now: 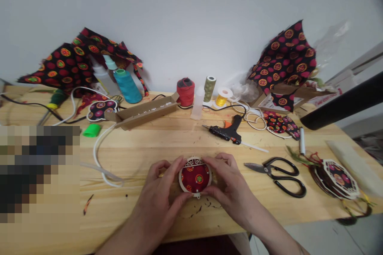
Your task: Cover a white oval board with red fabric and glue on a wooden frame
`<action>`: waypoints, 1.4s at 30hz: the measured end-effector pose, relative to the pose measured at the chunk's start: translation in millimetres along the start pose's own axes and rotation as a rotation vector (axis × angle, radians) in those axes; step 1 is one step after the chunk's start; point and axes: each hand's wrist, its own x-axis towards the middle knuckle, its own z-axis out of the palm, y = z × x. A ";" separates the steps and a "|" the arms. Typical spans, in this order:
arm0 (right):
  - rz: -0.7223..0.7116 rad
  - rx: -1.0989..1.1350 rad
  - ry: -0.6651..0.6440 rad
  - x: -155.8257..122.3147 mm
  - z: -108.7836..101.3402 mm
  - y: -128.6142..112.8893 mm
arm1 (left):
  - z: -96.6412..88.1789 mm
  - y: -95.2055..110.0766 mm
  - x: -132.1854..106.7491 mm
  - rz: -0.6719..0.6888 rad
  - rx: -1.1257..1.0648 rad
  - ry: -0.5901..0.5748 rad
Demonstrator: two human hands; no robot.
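Observation:
A round ornament with a pale cut-out frame and dark red patterned fabric lies between my hands near the table's front. Fretwork crosses its top, and a small tab sticks out at the bottom. My left hand grips the left rim, thumb at the lower edge and fingers at the upper left. On the opposite side my right hand pinches the right rim the same way. Black-handled scissors rest just right of my right hand. Beyond them lies a black glue gun with a glue stick in its back.
A long cardboard box, teal thread cone, red thread spool and yellow spool stand at the back. Stacked finished frames sit at right. A white cable curls at left. Patterned fabric leans against the wall.

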 end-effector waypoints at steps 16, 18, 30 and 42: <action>0.012 -0.054 -0.040 1.3 -1.7 -1.2 | 3.7 -3.6 0.5 -0.002 0.014 -0.003; 0.013 -0.053 -0.037 1.5 -1.6 -0.9 | 3.7 -3.6 0.1 0.002 0.006 0.001; 0.011 -0.079 -0.037 -0.3 -0.6 3.2 | 4.8 -2.7 0.4 -0.044 -0.033 0.007; -0.003 -0.102 -0.037 -2.2 -1.4 -2.3 | 4.8 -3.4 -1.0 0.016 0.024 0.006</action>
